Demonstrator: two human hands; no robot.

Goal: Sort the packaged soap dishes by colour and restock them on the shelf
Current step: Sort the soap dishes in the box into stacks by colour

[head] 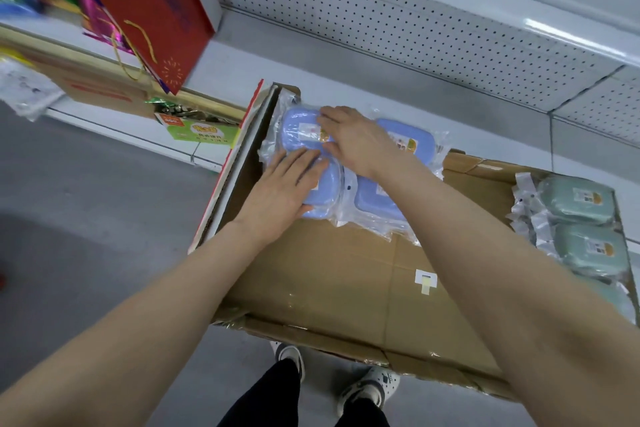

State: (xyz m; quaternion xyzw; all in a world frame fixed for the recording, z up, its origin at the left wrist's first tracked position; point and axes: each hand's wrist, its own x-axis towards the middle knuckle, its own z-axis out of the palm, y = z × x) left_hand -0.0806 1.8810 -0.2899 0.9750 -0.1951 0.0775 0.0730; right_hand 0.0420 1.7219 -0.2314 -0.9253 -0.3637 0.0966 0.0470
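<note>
Pressing left grip (287, 184), spread flat, on blue dishes (298, 125) atop carton (329, 270); resting right grip (353, 142) there, hold unclear.

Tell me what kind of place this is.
Probably a shop aisle mid-restock: white pegboard shelving, a red gift bag on the next shelf, and wrapped blue soap dishes and green soap dishes grouped on a cardboard box.

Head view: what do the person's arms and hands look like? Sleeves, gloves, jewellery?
No gloves, rings or watch on the left hand or right hand. The left forearm and right forearm are uncovered to the frame edge; no sleeves show.
</note>
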